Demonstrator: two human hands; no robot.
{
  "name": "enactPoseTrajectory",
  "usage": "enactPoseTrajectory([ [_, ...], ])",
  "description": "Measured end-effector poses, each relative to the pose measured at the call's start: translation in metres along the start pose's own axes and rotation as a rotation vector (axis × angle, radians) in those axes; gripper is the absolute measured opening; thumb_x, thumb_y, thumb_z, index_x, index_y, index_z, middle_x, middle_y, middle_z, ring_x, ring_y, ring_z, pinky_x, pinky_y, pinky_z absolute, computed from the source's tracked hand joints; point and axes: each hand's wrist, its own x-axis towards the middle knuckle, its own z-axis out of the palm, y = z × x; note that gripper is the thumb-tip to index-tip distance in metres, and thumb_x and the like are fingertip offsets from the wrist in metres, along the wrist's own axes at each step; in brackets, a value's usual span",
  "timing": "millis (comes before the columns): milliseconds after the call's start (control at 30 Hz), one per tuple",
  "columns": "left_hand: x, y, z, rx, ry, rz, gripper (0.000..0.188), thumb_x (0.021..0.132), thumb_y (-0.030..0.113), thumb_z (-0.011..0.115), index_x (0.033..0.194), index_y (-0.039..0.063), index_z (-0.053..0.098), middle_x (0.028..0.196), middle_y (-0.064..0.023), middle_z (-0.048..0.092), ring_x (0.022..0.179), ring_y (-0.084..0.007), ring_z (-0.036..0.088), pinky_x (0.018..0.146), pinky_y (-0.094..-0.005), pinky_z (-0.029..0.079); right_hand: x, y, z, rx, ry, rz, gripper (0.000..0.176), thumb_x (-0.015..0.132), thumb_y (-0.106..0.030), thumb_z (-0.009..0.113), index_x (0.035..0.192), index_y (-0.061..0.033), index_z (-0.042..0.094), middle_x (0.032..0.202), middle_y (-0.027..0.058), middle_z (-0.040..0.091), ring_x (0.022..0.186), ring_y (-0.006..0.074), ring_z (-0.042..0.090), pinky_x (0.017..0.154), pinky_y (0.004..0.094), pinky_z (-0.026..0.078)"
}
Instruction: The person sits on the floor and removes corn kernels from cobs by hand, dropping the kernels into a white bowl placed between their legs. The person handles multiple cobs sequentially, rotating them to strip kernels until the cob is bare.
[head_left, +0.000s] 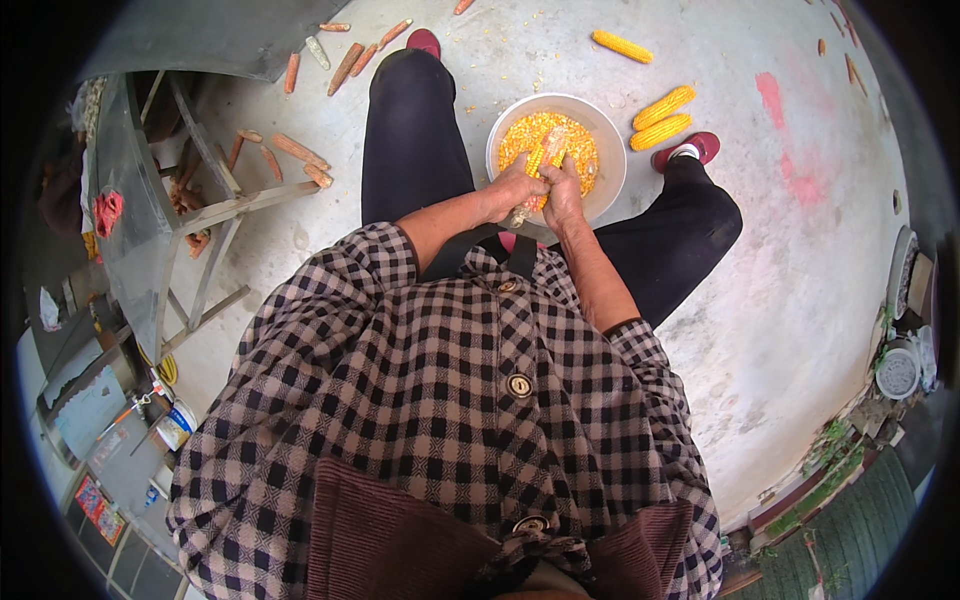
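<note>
Both my hands are over a white plastic bucket (613, 176) that stands between my legs, partly filled with loose yellow corn kernels (517, 135). My left hand (512, 187) and my right hand (562, 187) are close together, gripping a partly shelled corn cob (555, 142) and what looks like a second cob, pressed together at a slant. The upper part shows pinkish bare cob; yellow kernels remain lower down. A pale cob end (519, 217) sticks out below my hands near the bucket's lower rim. My fingers hide where the cobs meet.
Full yellow corn cobs (660, 133) lie right of the bucket, another (622, 46) farther up. Several bare reddish cobs (345, 69) lie at the upper left. A metal-framed stand (202, 214) is at the left. Kernels are scattered on the concrete floor (750, 315).
</note>
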Motion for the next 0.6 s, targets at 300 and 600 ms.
enactPoseTrajectory([
  [300,0.011,-0.012,-0.001,0.149,0.077,0.028,0.095,0.076,0.013,0.066,0.15,-0.002,0.009,0.144,-0.0253,0.035,0.13,-0.0326,0.041,0.105,-0.0354,0.036,0.014,0.006,-0.005,-0.737,0.23,-0.137,0.054,0.095,-0.027,0.051,0.134,0.0075,0.038,0.125,0.0211,0.051,0.111,0.0281,0.054,0.098,0.0369,0.041],
  [600,-0.002,0.003,-0.009,-0.356,-0.266,-0.22,0.056,0.093,0.016,0.057,0.142,0.011,0.029,0.122,-0.0141,0.053,0.099,-0.0298,0.063,0.07,-0.0487,0.056,0.03,-0.018,-0.021,0.116,0.129,0.025,0.034,0.103,-0.026,0.036,0.126,-0.0029,0.043,0.112,0.0166,0.056,0.106,0.0306,0.056,0.095,0.0493,0.047],
])
